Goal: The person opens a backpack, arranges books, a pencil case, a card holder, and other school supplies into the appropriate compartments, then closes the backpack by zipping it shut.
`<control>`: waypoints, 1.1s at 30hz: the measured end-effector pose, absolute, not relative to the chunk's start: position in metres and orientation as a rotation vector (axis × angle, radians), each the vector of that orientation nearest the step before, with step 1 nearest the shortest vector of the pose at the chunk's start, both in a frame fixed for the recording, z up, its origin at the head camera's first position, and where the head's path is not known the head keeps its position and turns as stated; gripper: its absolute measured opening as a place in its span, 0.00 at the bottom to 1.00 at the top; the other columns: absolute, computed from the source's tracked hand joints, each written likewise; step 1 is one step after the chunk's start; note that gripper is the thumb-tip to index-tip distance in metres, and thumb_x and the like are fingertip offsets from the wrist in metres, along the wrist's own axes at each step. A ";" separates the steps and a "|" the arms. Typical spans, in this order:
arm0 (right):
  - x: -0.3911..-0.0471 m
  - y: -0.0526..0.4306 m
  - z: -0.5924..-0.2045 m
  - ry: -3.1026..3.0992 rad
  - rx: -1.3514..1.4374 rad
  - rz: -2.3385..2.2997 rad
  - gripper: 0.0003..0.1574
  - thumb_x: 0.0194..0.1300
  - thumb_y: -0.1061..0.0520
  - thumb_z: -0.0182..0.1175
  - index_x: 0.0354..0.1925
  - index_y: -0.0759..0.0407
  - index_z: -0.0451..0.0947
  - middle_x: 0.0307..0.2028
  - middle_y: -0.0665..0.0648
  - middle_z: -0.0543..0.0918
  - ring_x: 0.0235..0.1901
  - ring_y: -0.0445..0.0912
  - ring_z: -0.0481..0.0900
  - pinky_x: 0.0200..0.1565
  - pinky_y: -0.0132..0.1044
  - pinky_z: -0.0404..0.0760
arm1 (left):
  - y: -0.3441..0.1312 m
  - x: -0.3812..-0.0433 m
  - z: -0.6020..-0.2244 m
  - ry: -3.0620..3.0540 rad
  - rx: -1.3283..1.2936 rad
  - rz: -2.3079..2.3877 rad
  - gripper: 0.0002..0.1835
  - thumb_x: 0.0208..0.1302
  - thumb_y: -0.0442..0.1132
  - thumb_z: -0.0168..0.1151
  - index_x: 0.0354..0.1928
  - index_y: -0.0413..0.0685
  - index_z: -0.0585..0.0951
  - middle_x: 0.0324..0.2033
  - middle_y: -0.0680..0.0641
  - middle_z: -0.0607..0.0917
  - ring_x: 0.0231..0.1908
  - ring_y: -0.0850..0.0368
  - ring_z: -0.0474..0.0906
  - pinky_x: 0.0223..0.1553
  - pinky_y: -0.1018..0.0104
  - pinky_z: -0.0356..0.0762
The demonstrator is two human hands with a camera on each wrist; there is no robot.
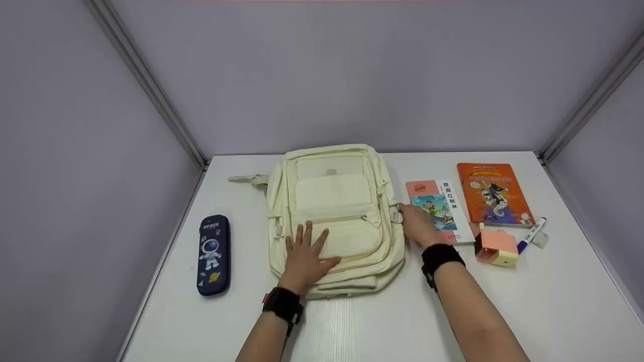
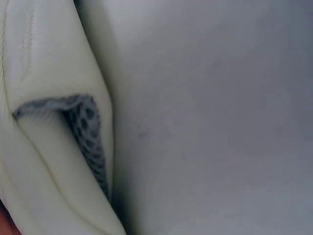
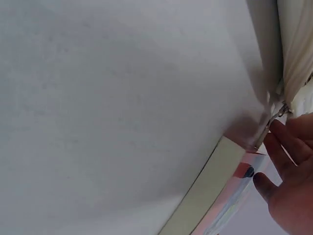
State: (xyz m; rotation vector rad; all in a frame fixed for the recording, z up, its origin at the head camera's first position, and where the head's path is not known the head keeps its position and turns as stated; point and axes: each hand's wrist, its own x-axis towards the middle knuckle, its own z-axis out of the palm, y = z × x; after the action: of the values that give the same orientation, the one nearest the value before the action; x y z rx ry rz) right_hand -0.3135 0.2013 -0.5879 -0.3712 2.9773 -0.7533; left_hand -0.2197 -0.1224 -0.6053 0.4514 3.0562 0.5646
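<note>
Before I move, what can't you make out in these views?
- Bag interior: head view, hidden by its front.
- Left hand: left wrist view, mostly cut off by the frame edge.
- Right hand grip: right wrist view, cut by right edge.
- Orange book fine print: head view, too small.

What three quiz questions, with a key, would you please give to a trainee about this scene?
1. True or false: the left grip rests on the front of the backpack with its fingers spread.

2. Across the backpack from the orange book, which separate item lies on the table?

3. Choose the colour of the marker's dark end: a) red, b) blue, c) green.

Key: 1. True. 2. The dark blue pencil case. 3. b.
</note>
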 end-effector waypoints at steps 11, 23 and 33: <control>-0.316 0.198 -0.608 3.339 -0.402 -0.689 0.16 0.62 0.72 0.56 0.22 0.63 0.85 0.23 0.64 0.83 0.28 0.61 0.81 0.36 0.56 0.76 | -0.122 -0.220 -0.596 3.011 0.430 0.558 0.45 0.62 0.74 0.49 0.76 0.59 0.59 0.75 0.36 0.44 0.74 0.36 0.34 0.65 0.30 0.35; -0.313 0.195 -0.600 3.161 -0.185 -0.744 0.15 0.70 0.69 0.50 0.45 0.69 0.83 0.41 0.69 0.84 0.38 0.62 0.83 0.38 0.54 0.80 | -0.119 -0.222 -0.598 3.005 0.393 0.537 0.46 0.61 0.75 0.50 0.76 0.60 0.60 0.76 0.37 0.44 0.74 0.37 0.34 0.64 0.29 0.37; -0.308 0.199 -0.594 2.938 -0.100 -0.963 0.16 0.70 0.65 0.49 0.32 0.68 0.83 0.31 0.65 0.82 0.28 0.53 0.79 0.30 0.44 0.76 | -0.116 -0.221 -0.599 3.024 0.366 0.526 0.46 0.61 0.76 0.49 0.76 0.61 0.60 0.76 0.38 0.45 0.74 0.37 0.35 0.64 0.29 0.38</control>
State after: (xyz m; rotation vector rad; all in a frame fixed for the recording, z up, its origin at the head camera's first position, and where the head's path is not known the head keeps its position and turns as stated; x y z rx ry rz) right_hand -0.3077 0.1990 -0.5938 -0.0997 2.9380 -0.9631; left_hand -0.2211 -0.1164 -0.5992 0.3658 3.0237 0.5257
